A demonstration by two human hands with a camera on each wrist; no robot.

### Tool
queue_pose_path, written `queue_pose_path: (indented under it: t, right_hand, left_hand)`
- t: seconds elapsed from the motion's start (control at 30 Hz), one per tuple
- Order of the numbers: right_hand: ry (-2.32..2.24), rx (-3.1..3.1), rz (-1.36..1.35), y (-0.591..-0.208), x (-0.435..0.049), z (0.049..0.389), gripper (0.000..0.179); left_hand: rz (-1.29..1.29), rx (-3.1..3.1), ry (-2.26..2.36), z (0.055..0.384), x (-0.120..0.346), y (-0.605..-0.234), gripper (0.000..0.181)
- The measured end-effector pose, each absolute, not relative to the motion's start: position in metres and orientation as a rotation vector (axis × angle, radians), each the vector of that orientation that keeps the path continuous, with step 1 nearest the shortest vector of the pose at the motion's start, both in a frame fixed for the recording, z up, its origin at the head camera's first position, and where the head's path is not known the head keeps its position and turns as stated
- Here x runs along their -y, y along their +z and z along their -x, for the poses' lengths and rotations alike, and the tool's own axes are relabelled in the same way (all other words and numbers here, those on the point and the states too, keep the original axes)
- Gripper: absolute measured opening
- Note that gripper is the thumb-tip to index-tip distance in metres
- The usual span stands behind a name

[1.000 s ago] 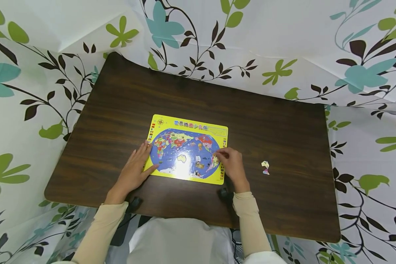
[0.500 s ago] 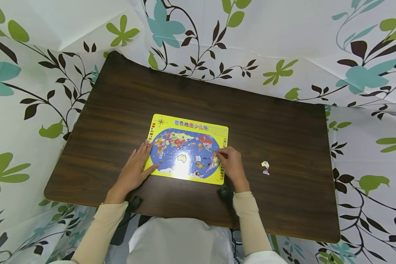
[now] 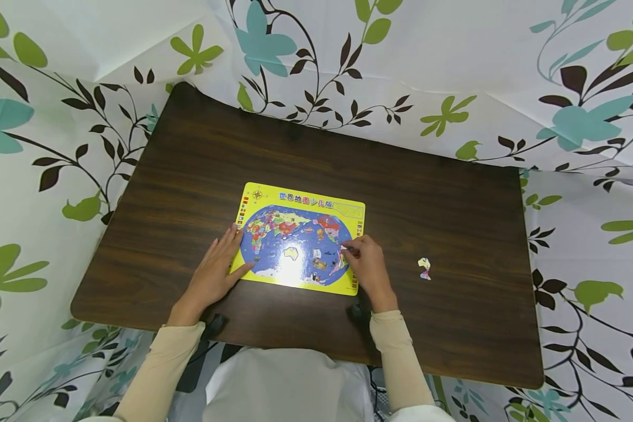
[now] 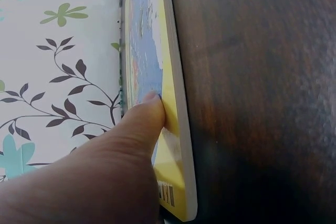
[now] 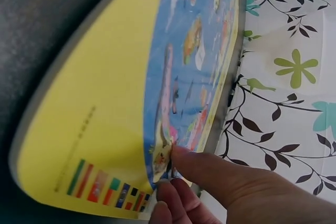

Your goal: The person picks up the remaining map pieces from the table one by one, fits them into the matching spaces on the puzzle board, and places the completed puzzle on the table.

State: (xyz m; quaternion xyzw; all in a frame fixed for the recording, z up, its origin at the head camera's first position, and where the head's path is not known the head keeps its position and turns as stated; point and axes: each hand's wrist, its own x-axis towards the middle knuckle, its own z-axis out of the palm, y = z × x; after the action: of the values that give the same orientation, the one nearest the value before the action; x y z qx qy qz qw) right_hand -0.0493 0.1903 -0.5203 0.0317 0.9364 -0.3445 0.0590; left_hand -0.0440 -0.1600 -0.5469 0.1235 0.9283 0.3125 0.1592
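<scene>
A yellow-bordered world map puzzle board [image 3: 343,207] lies on the dark wooden table. My left hand [image 3: 213,271] rests along the board's left edge with its fingers straight. In the left wrist view the thumb [image 4: 149,111] presses on the map side. At the board's right side, my right hand [image 3: 373,266] pinches a thin puzzle piece [image 5: 161,156] between thumb and fingertips. The piece stands tilted at the right part of the blue ocean, and the fingers hide part of it. Small printed flags [image 5: 97,187] run along the border beside that hand.
Two small loose puzzle pieces [image 3: 424,264] lie on the table [image 3: 469,234] to the right of the board. A curtain [image 3: 348,35] with leaf and flower prints hangs behind and around the table. The person's body is at the front edge.
My right hand has shifted slightly left and turned, and the piece in its fingers now tips up from the map. The left hand and the loose pieces have stayed put.
</scene>
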Motion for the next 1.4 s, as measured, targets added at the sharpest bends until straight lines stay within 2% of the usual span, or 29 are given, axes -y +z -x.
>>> queue_pose_path:
  t: [1.1,1.4]
  right_hand:
    - [-1.011,-2.988,0.025,-0.530,-0.195,0.040,0.028]
    - [-0.967,-3.041,0.065,-0.532,-0.198,0.036,0.023]
  left_hand:
    - [-0.369,-2.651,0.905,0.045,0.159,-0.545,0.086]
    - [-0.362,-2.657,0.900,0.045,0.159,-0.545,0.086]
